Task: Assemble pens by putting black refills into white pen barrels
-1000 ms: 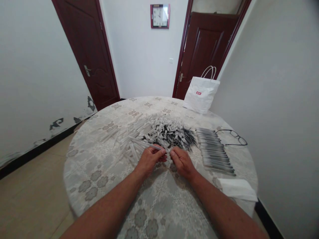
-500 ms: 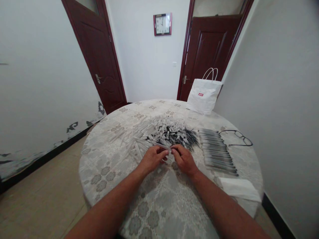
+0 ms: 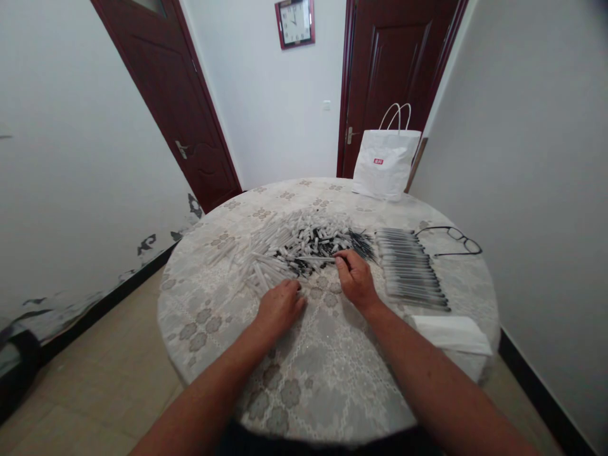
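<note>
My right hand [image 3: 354, 275] is closed on one end of a pen [image 3: 316, 258], whose pale barrel points left over the front of a heap of pen parts. My left hand [image 3: 282, 305] is low at the near edge of the heap, its fingers curled; whatever they hold, if anything, is hidden. In the heap are clear pen barrels [image 3: 263, 273], small whitish caps [image 3: 332, 223] and thin black refills [image 3: 361, 244]. To the right of my right hand lies a neat row of assembled-looking pens [image 3: 411, 269].
All this lies on a round table with a patterned cloth [image 3: 327, 367]. Eyeglasses [image 3: 456, 240] lie beyond the pen row, and a folded white sheet [image 3: 451, 334] lies nearer. A white paper bag [image 3: 387, 164] stands at the back right.
My hands, together around the pen before, have come apart. The right one has moved away from me with the pen; the left has let go and shifted left. The camera view has tilted down.
</note>
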A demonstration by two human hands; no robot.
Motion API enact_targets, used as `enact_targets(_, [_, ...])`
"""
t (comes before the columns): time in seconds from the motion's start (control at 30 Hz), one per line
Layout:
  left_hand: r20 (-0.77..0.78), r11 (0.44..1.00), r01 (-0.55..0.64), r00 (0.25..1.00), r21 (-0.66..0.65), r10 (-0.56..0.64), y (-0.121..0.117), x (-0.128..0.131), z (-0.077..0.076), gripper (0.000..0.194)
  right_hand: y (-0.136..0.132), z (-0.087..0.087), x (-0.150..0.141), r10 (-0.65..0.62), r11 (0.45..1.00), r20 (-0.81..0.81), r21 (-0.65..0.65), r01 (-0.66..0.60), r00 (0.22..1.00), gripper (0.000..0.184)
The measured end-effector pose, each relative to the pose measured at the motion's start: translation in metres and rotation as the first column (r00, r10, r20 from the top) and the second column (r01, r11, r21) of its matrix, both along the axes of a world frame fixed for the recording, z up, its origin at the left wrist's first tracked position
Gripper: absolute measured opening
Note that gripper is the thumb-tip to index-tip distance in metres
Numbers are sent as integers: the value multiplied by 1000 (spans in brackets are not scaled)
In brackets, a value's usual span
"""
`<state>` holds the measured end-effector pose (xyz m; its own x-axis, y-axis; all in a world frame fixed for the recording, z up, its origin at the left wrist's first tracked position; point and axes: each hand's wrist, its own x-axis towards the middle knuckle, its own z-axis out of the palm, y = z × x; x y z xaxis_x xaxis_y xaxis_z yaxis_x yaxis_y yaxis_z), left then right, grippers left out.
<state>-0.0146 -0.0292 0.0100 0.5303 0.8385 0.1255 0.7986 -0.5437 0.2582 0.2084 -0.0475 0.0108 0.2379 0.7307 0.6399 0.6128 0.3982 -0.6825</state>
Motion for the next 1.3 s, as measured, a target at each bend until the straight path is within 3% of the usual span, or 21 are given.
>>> enact_targets(0.37, [-214,999,-45,976,11,47,-4,20,3,22,2,-4,-1,24,1000,-1,21,-24,1000,22])
enact_targets(0.8, [-256,998,-59,964,23,63,-1,48,15,28,3,-9,-1,-8,997,-39,-81,5,999,25])
enact_targets(0.97, [-198,999,-24,980,39,31,1,45,11,27,5,-14,-1,-17,992,-154,-127,-3,988,26])
enact_targets(1.1, [82,1000,4,997,-29,-2,8,33,9,20,10,-18,0,-20,993,-282,-115,-13,959,27])
enact_targets(1.17, [359,988,11,932,-157,47,16,28,10,18,12,-19,1,-17,992,-349,-120,-27,937,29])
enact_targets(1.2, [510,963,36,853,-266,109,20,25,11,18,13,-19,1,-14,991,-378,-126,-36,926,31])
enact_targets(1.3, [808,824,212,428,-526,405,35,18,14,25,14,-20,1,-1,988,-437,-141,-68,900,33])
